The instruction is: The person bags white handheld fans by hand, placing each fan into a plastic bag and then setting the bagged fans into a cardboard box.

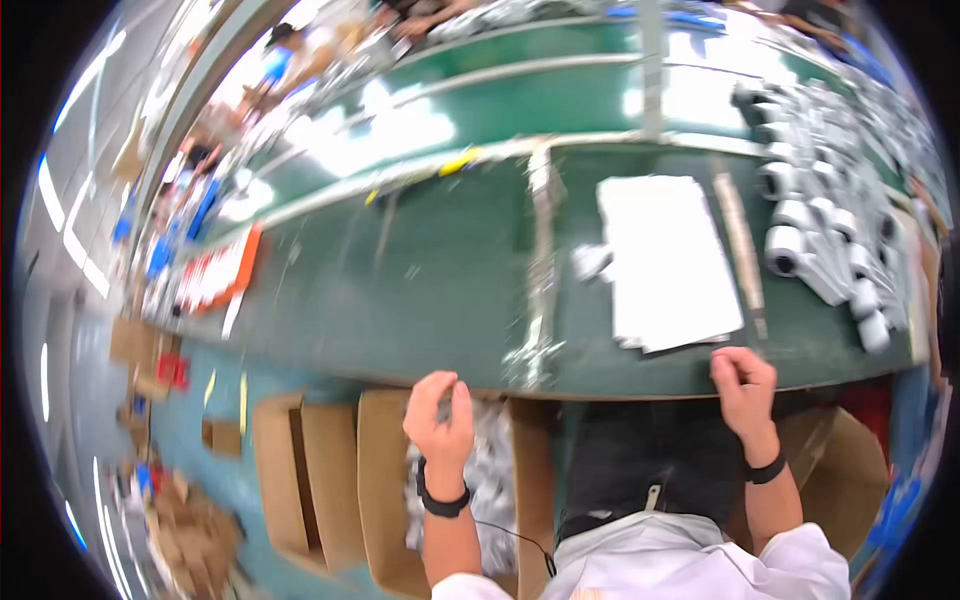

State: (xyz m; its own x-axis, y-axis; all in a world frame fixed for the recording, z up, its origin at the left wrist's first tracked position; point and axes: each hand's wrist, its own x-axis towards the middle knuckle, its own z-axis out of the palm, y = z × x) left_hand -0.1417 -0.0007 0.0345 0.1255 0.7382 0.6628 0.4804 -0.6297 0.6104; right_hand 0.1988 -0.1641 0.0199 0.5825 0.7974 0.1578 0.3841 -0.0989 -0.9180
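Note:
My left hand [438, 425] is raised over a cardboard box [385, 490] at the near edge of the workbench [440, 320]. Its fingers are loosely bent, with a gap to the thumb, and nothing shows in them. At the bench edge, just below the near right corner of a stack of white sheets [672, 265], is my right hand [748, 392]. That hand is half curled, thumb apart, with no object visible in it. Dark bands circle both wrists. A small crumpled white piece [591, 262] lies against the left side of the stack.
Grey-white cylindrical parts [800, 225] with dark ends lie in rows at the right. A strip of clear tape [541, 250] crosses the bench. An orange-and-white box [220, 272] sits at the far left, a yellow-handled tool [458, 162] at the back. Bagged items [490, 460] fill the box below.

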